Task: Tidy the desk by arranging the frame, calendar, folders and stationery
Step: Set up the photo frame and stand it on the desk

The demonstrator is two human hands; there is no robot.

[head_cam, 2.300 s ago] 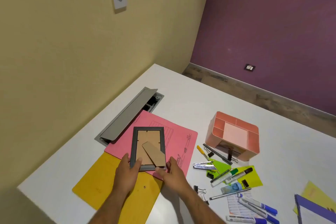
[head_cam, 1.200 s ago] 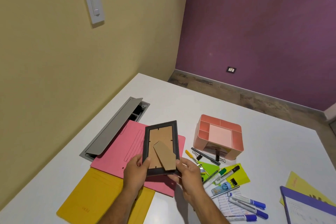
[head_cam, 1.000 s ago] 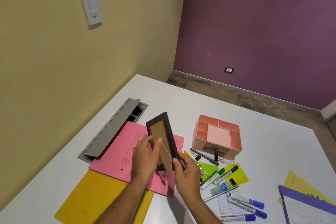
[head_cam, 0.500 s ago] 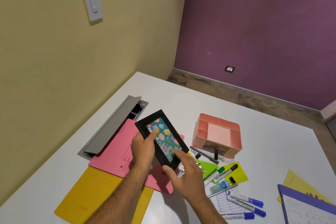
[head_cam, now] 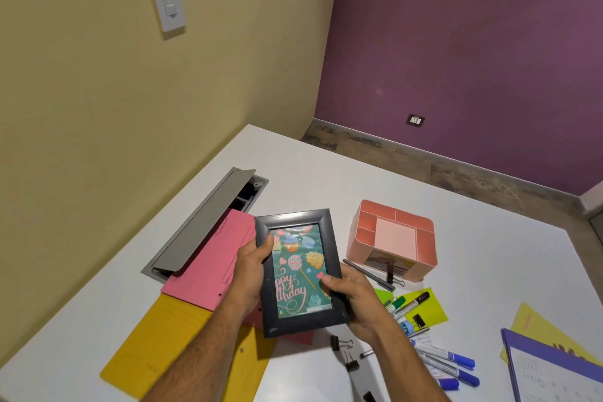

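Head view — frame (head_cam: 300, 271) (caption partly hand-covered)

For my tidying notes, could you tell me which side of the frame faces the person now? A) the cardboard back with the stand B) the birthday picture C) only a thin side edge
B: the frame, held in both hands, shows its candy-patterned birthday picture toward the camera.

Frame (head_cam: 301, 271): dark moulded border, slight sheen; glossy reflective pane over printed card. Pink folder (head_cam: 208, 258) and yellow folder (head_cam: 169, 343): matt paper card. Organiser (head_cam: 393, 238): smooth pink plastic. Desk (head_cam: 326, 173): smooth matt white. Cable hatch lid (head_cam: 202, 222): grey, matt.
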